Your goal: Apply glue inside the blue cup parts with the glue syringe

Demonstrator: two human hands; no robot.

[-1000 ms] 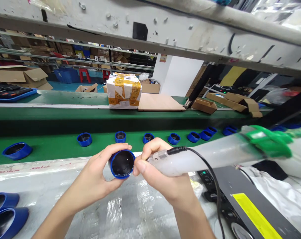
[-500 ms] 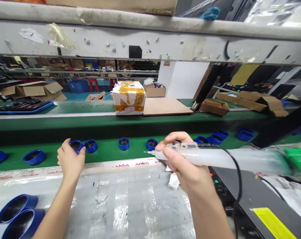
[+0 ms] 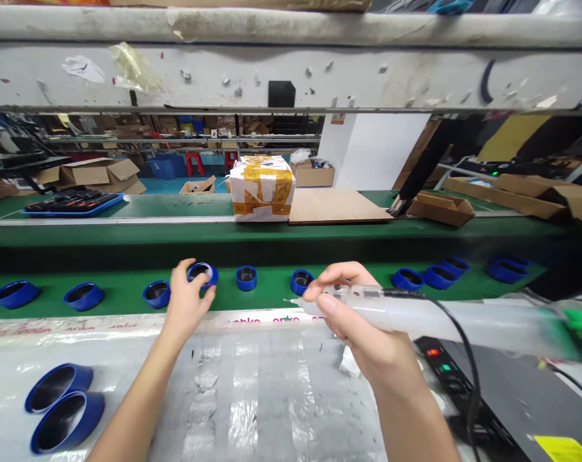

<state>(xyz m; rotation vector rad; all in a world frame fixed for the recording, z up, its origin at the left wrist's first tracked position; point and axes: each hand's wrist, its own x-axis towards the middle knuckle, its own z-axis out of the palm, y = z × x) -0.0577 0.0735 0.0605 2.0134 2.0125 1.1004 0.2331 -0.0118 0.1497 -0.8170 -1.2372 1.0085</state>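
Note:
My left hand [image 3: 187,298] has its fingers and thumb closed on the rim of a blue ring with a black inside [image 3: 213,276], on the green belt [image 3: 271,292]. Just left of that hand stands another blue ring [image 3: 151,294]. My right hand [image 3: 362,314] is wrapped round a white, translucent glue syringe [image 3: 439,319] with a thin needle tip pointing left and a black cable. Behind the needle sits one more blue ring [image 3: 301,281], and a small one [image 3: 246,278] stands between the hands.
Several blue rings [image 3: 409,278] line the belt on both sides. Two larger rings [image 3: 69,420] rest on the plastic-covered bench [image 3: 252,391] at lower left. A black control box [image 3: 445,367] with lit switches is at right. A taped carton [image 3: 262,192] stands behind; a beam [image 3: 223,77] crosses above.
My left hand has let go of one ring and moved right to the neighbouring ring, which now sits farther right. My right hand still holds the syringe. The view has swung slightly left.

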